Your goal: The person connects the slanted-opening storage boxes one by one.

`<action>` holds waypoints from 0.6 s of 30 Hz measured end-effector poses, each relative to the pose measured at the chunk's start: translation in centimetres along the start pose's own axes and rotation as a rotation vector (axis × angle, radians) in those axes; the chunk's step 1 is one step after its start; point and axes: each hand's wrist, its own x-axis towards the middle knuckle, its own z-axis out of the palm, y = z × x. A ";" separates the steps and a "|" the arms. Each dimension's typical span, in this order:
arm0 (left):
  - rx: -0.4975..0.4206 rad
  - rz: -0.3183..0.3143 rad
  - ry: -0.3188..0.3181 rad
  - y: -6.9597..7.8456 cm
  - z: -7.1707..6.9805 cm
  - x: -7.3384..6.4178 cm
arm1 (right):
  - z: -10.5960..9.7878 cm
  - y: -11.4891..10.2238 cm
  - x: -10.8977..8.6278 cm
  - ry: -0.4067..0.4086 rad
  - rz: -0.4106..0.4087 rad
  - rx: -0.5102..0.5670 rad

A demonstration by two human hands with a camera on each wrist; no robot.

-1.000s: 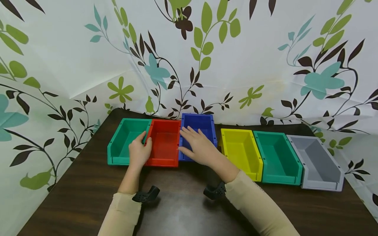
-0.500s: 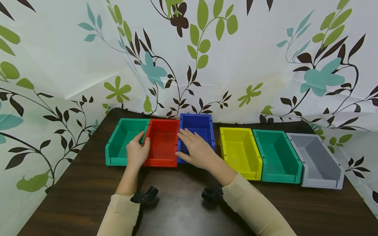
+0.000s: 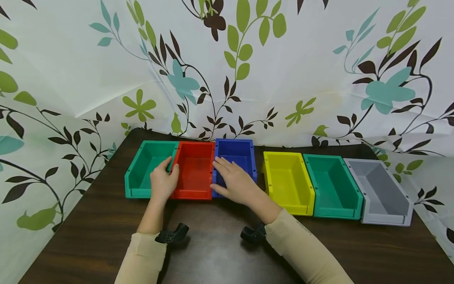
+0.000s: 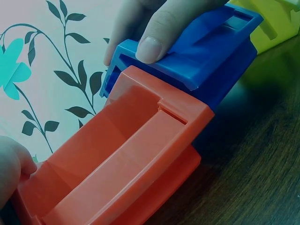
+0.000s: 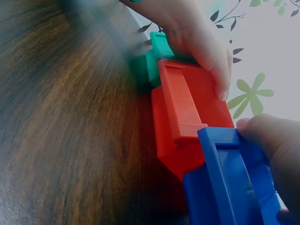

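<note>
The left hand [image 3: 163,183] straddles the meeting walls of a green, open-topped plastic box [image 3: 138,193] and a red, open-topped plastic box [image 3: 194,194], its thumb on the red side; whether it pinches them cannot be told. The right hand [image 3: 235,181] lies over a blue, open-topped plastic box [image 3: 235,141], fingers extended and the thumb resting on the rim beside the red one, without clasping it. The hands are apart, with most of the red box between them and the blue box largely under the right palm.

These three boxes stand side by side, red touching both neighbours. A narrow gap separates blue from a yellow plastic box [image 3: 296,211], which begins a second, slanted run with another green box [image 3: 338,213] and a grey plastic box [image 3: 384,219], close together.

Behind both runs only a thin strip of the dark wood-grain desk [image 3: 216,256] shows before a white leaf-print sheet [image 3: 283,79]. The wider room lies in front, between the beige-sleeved forearms [image 3: 142,256], and to the left of the first green box.
</note>
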 end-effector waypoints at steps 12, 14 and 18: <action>0.003 0.012 0.003 -0.2 0.1 0.2 | 0.8 -0.1 -0.1 -0.032 0.023 0.015; 0.003 0.012 0.000 -0.2 0.1 0.2 | 0.9 0.0 -0.1 -0.033 0.031 0.017; -0.001 0.010 -0.003 -0.2 0.0 0.3 | 0.8 0.0 -0.1 -0.030 0.033 0.021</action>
